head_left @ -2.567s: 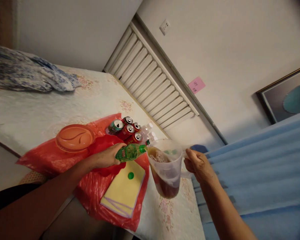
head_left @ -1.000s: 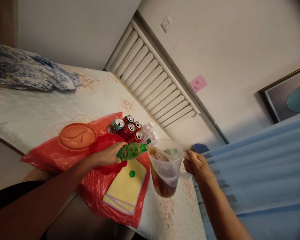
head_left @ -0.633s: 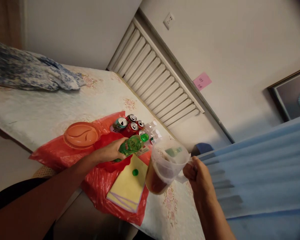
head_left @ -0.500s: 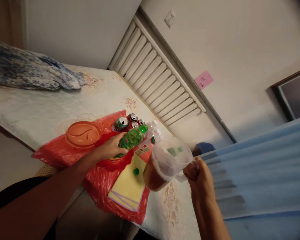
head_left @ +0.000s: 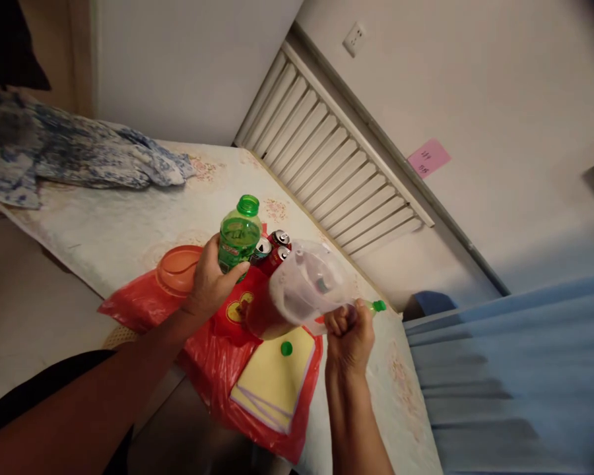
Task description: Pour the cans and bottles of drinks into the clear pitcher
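Observation:
My left hand (head_left: 212, 280) is wrapped round a green plastic bottle (head_left: 238, 241), which is uncapped and nearly upright. In my right hand (head_left: 350, 330) is the handle of a clear plastic measuring jug (head_left: 304, 280). Brown liquid with some froth fills part of the jug, which tilts toward the bottle side. Below the jug, a green bottle cap (head_left: 286, 348) lies on a folded yellow cloth (head_left: 272, 379). Several opened drink cans (head_left: 278, 254) stand behind the bottle and jug, partly hidden by them.
An orange dish (head_left: 177, 269) rests on a red plastic bag (head_left: 208, 369) spread over the table (head_left: 103, 231). Another green-capped bottle (head_left: 377, 307) shows beyond my right hand. Patterned fabric (head_left: 103, 155) lies at the far left, a radiator (head_left: 336, 158) behind, a blue curtain (head_left: 519, 382) at right.
My left hand has raised the green bottle and turned it more upright. The jug in my right hand has moved left, closer to the bottle, now covering the clear bottles behind.

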Available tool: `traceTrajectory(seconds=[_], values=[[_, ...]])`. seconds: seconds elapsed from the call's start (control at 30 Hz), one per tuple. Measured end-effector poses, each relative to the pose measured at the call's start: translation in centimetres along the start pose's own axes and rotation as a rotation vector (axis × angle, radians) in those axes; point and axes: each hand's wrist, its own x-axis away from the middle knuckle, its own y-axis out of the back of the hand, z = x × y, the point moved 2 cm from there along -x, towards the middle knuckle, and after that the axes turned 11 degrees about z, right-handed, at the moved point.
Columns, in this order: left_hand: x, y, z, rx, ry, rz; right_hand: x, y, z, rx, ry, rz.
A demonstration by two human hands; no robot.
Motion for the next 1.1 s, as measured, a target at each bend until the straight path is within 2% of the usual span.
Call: traceTrajectory(seconds=[0.23,0.47,0.6,0.7,0.8,0.9,1.03,1.1], values=[[0.0,0.9,-0.1,-0.039,0.047,-0.09,-0.6,-2.3,-5.3,0.04,-0.02,0.021],[0.0,1.2,-0.6,-0.079,0.089,-0.089,0.2,-2.1,-8.3,0.051,-0.013,0.016],[0.3,1.1,-0.5,-0.077,0.05,-0.091,0.5,0.1,-7.9,0.296,0.017,0.038],[0.7,1.1,-0.4,-0.103,0.048,-0.11,1.4,3.4,-7.6,0.534,-0.011,0.002],[1.4,1.3,-0.8,-0.14,0.053,-0.108,3.0,7.2,-8.7,0.691,-0.101,-0.037],[2.8,1.5,-1.8,-0.172,0.066,-0.099,4.9,9.6,-10.9,0.788,-0.185,0.015],[6.0,1.2,-3.3,-0.109,0.105,-0.049,6.7,9.5,-13.0,0.951,-0.211,0.127],[8.0,1.0,-3.8,-0.051,0.107,0.041,7.2,8.8,-13.3,1.048,-0.166,0.154]])
